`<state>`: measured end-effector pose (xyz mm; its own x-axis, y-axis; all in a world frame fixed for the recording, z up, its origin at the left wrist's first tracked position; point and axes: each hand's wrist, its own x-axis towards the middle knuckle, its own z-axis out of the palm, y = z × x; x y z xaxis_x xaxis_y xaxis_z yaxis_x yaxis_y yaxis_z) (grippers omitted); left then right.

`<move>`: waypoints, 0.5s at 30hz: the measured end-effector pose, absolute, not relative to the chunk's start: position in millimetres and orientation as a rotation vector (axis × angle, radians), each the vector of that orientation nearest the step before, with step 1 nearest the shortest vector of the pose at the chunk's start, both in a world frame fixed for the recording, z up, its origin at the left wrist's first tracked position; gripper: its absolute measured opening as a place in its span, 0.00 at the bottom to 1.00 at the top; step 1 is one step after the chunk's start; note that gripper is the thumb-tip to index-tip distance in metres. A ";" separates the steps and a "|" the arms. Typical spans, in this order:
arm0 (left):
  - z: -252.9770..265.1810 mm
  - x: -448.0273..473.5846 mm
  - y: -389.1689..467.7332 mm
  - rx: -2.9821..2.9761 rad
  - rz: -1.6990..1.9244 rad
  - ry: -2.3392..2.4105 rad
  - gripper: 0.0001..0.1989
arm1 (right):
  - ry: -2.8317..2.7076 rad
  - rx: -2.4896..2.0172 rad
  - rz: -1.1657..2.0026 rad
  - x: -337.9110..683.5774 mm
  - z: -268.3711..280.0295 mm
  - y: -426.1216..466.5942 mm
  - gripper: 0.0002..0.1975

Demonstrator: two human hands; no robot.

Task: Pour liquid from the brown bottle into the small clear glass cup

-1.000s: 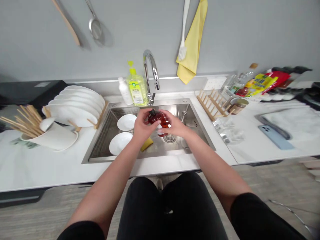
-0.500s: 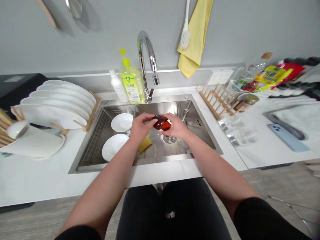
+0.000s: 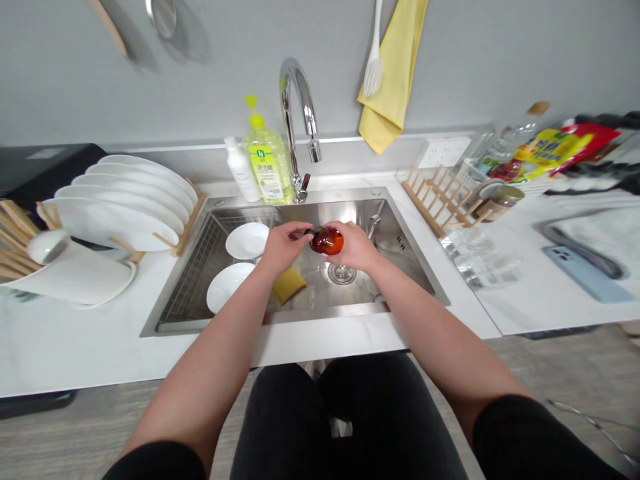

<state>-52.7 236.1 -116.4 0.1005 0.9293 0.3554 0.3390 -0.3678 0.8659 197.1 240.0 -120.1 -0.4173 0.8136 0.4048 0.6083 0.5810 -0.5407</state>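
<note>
Above the sink (image 3: pixel 350 311), both hands hold a glossy, rounded amber-red object (image 3: pixel 327 241) that looks like glass; its exact kind is unclear. My right hand (image 3: pixel 353 245) is wrapped round its right side, palm against it. At the left, my left hand (image 3: pixel 286 247) pinches its narrow dark end between thumb and fingers. A yellow sponge cloth (image 3: pixel 289 287) lies on the sink floor below my left hand. Two white bowls, one behind (image 3: pixel 247 241) and one nearer (image 3: pixel 229 287), rest at the sink's left side, the nearer partly hidden by my left forearm.
The faucet (image 3: pixel 300 100) arches over the back of the sink, beside a dish soap bottle (image 3: pixel 269 163) and a white bottle (image 3: pixel 242 170). White plates (image 3: pixel 115 213) stand racked at left. To the right are a wooden rack (image 3: pixel 443 200), a jar (image 3: pixel 500 203) and a phone (image 3: pixel 587 273).
The amber-red object has turned slightly in my hands, showing more of its rounded side. Both hands keep hold of it. The camera view has shifted a little.
</note>
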 end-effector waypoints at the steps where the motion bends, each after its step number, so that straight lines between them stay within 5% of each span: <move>1: -116.7 -53.5 236.3 1.797 1.254 1.161 0.15 | -2.169 -1.117 0.414 197.2 -120.1 240.5 0.41; 5: -113.8 -54.7 234.9 1.753 1.288 1.074 0.26 | -2.166 -1.111 0.441 198.0 -120.1 242.8 0.43; 10: -109.2 -57.4 231.1 1.952 1.173 1.312 0.15 | -2.175 -1.089 0.418 200.3 -120.3 244.8 0.42; 13: -110.4 -60.0 230.5 1.992 1.205 1.159 0.24 | -2.184 -1.061 0.409 202.0 -120.3 245.4 0.42; 15: -112.0 -61.0 230.8 1.950 1.205 1.232 0.21 | -2.191 -1.047 0.406 202.7 -120.1 245.5 0.42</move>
